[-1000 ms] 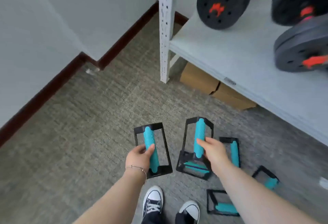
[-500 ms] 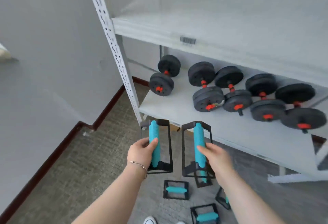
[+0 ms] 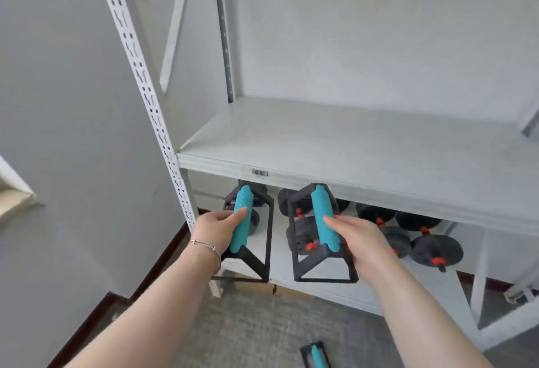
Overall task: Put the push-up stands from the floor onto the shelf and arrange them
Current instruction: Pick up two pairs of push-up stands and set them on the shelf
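I hold two push-up stands, each a black frame with a teal ribbed grip. My left hand (image 3: 217, 229) is shut on the teal grip of the left stand (image 3: 243, 216). The right stand (image 3: 322, 216) is gripped the same way by my right hand (image 3: 358, 239). Both stands hang in the air just below the front edge of the white shelf board (image 3: 335, 146), which is bare. One more push-up stand (image 3: 316, 354) lies on the carpet at the bottom edge of the view.
A white perforated shelf post (image 3: 148, 99) rises at the left of the shelf. Several black dumbbells with red collars (image 3: 420, 233) fill the lower shelf. A grey wall with dark skirting (image 3: 157, 262) is to the left. Cardboard (image 3: 256, 287) shows under the lowest shelf.
I have lifted both stands from floor height up to just under the middle shelf. My view has tilted up, so most stands on the floor have dropped out of sight.
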Demonstrator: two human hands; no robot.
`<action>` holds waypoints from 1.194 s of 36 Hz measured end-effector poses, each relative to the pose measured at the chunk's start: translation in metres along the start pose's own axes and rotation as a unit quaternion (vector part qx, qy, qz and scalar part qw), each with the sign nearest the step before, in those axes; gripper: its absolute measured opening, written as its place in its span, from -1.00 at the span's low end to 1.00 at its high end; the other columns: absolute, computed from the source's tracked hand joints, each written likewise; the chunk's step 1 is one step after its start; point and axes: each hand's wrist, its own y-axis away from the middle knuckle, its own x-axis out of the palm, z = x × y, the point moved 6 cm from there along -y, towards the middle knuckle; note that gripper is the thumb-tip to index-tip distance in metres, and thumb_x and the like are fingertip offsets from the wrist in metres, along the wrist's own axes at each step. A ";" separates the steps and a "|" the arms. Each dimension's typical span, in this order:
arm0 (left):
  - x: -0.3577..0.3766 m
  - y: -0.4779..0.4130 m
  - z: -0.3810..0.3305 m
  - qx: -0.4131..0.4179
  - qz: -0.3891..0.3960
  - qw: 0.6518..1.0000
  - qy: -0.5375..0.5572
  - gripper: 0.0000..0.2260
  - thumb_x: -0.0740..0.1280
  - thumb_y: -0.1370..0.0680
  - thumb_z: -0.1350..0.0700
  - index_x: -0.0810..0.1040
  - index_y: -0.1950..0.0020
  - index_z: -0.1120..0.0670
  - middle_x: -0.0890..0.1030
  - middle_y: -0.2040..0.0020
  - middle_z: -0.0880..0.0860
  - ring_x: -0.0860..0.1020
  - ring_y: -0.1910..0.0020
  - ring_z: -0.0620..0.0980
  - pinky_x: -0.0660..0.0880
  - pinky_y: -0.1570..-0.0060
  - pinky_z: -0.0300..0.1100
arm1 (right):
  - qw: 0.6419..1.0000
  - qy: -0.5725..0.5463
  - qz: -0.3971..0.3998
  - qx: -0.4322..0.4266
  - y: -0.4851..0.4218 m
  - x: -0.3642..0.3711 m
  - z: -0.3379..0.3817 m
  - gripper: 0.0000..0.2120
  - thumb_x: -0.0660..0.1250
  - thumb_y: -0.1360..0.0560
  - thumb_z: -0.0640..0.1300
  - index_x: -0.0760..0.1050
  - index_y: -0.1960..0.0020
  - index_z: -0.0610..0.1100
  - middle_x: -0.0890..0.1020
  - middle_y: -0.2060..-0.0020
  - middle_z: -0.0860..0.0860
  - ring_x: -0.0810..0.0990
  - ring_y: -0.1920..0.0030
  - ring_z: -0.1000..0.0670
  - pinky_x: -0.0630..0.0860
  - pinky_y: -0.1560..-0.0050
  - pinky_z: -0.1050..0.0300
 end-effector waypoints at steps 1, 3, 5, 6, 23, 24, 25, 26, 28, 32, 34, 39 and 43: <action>-0.002 -0.004 -0.013 0.009 0.001 1.000 0.003 -0.75 0.47 -0.43 -0.13 0.70 0.05 0.03 0.68 0.22 0.08 0.65 0.34 0.04 0.55 0.42 -0.20 | 1.000 -0.009 0.004 -0.010 -0.003 0.001 0.014 -0.78 0.52 -0.41 -0.07 0.69 0.01 -0.15 0.73 0.12 -0.10 0.69 0.11 -0.10 0.59 0.05 -0.04; -0.007 -0.017 -0.037 0.022 0.002 1.000 0.006 -0.78 0.47 -0.44 -0.11 0.70 0.08 0.02 0.68 0.26 0.08 0.63 0.40 0.02 0.55 0.44 -0.21 | 1.000 -0.016 0.007 -0.026 -0.012 0.005 0.041 -0.83 0.50 -0.42 -0.09 0.70 0.07 -0.18 0.71 0.19 -0.16 0.66 0.23 -0.12 0.55 0.17 0.01; -0.011 -0.036 -0.060 0.039 -0.004 0.999 0.005 -0.81 0.47 -0.43 -0.12 0.70 0.18 -0.01 0.68 0.28 0.07 0.61 0.40 0.02 0.59 0.38 -0.14 | 0.999 -0.021 -0.011 -0.036 -0.026 0.009 0.064 -0.87 0.51 -0.41 -0.10 0.71 0.15 -0.17 0.72 0.17 -0.20 0.66 0.22 -0.15 0.58 0.09 -0.09; -0.012 -0.047 -0.072 0.047 -0.005 0.999 0.003 -0.80 0.46 -0.43 -0.13 0.69 0.24 -0.02 0.67 0.28 0.06 0.60 0.38 0.03 0.60 0.31 -0.10 | 0.999 -0.023 -0.023 -0.043 -0.033 0.011 0.075 -0.88 0.52 -0.40 -0.10 0.71 0.18 -0.15 0.72 0.16 -0.20 0.67 0.19 -0.17 0.59 0.03 -0.14; -0.014 -0.303 -0.168 0.064 0.034 0.997 -0.022 -0.68 0.45 -0.41 -0.13 0.66 0.19 0.14 0.60 0.25 0.11 0.52 0.31 0.11 0.54 0.22 -0.08 | 0.992 0.005 -0.116 -0.040 -0.238 0.127 0.173 -0.80 0.47 -0.42 -0.11 0.61 0.05 -0.23 0.70 0.16 -0.17 0.66 0.26 -0.14 0.62 0.01 -0.11; -0.012 -0.318 -0.170 0.060 0.036 0.997 -0.023 -0.69 0.46 -0.40 -0.14 0.65 0.23 0.12 0.61 0.25 0.11 0.53 0.30 0.12 0.58 0.16 -0.03 | 0.992 0.010 -0.120 -0.035 -0.248 0.134 0.175 -0.80 0.45 -0.44 -0.12 0.60 0.04 -0.24 0.69 0.17 -0.17 0.66 0.29 -0.13 0.63 0.08 -0.06; -0.010 -0.331 -0.172 0.057 0.040 0.997 -0.027 -0.69 0.46 -0.40 -0.14 0.64 0.26 0.12 0.61 0.25 0.11 0.54 0.29 0.12 0.59 0.11 0.00 | 0.992 0.016 -0.125 -0.030 -0.259 0.139 0.177 -0.82 0.43 -0.45 -0.12 0.59 0.04 -0.23 0.68 0.18 -0.17 0.65 0.34 -0.11 0.61 0.16 0.00; -0.009 -0.343 -0.174 0.056 0.043 0.997 -0.033 -0.68 0.45 -0.41 -0.13 0.62 0.27 0.12 0.60 0.25 0.11 0.53 0.28 0.13 0.59 0.10 0.00 | 0.991 0.021 -0.131 -0.025 -0.269 0.144 0.178 -0.82 0.42 -0.46 -0.12 0.59 0.04 -0.22 0.68 0.19 -0.16 0.64 0.37 -0.09 0.58 0.21 0.06; -0.006 -0.364 -0.177 0.054 0.050 0.996 -0.044 -0.70 0.43 -0.44 -0.12 0.59 0.30 0.09 0.60 0.23 0.11 0.54 0.25 0.14 0.56 0.10 -0.03 | 0.989 0.028 -0.144 -0.015 -0.285 0.152 0.177 -0.82 0.41 -0.46 -0.11 0.59 0.03 -0.22 0.67 0.20 -0.15 0.63 0.40 -0.08 0.54 0.27 0.11; 0.003 -0.400 -0.175 0.040 0.066 0.995 -0.062 -0.74 0.41 -0.47 -0.11 0.57 0.26 0.06 0.61 0.15 0.13 0.57 0.17 0.17 0.52 0.10 -0.08 | 0.985 0.043 -0.165 0.000 -0.306 0.161 0.172 -0.80 0.40 -0.46 -0.13 0.59 -0.01 -0.25 0.65 0.22 -0.15 0.61 0.42 -0.06 0.47 0.42 0.20; 0.008 -0.413 -0.170 0.032 0.073 0.995 -0.068 -0.74 0.41 -0.47 -0.11 0.56 0.25 0.06 0.62 0.15 0.14 0.59 0.14 0.18 0.53 0.06 -0.06 | 0.985 0.044 -0.169 0.011 -0.312 0.163 0.168 -0.82 0.40 -0.47 -0.14 0.59 0.01 -0.24 0.65 0.22 -0.15 0.61 0.44 -0.05 0.48 0.41 0.19; 0.020 -0.433 -0.160 0.023 0.092 0.991 -0.094 -0.73 0.40 -0.49 -0.11 0.57 0.20 0.09 0.57 0.22 0.11 0.54 0.20 0.15 0.46 0.16 -0.12 | 0.985 0.032 -0.167 0.014 -0.326 0.165 0.160 -0.79 0.42 -0.48 -0.13 0.63 0.02 -0.28 0.66 0.20 -0.17 0.62 0.33 -0.10 0.55 0.22 0.08; 0.025 -0.442 -0.155 0.026 0.099 0.990 -0.098 -0.72 0.40 -0.50 -0.09 0.59 0.13 0.13 0.56 0.19 0.12 0.51 0.21 0.13 0.40 0.20 -0.15 | 0.985 0.029 -0.171 0.023 -0.331 0.167 0.152 -0.82 0.43 -0.48 -0.12 0.64 0.05 -0.24 0.65 0.22 -0.14 0.61 0.38 -0.05 0.49 0.32 0.17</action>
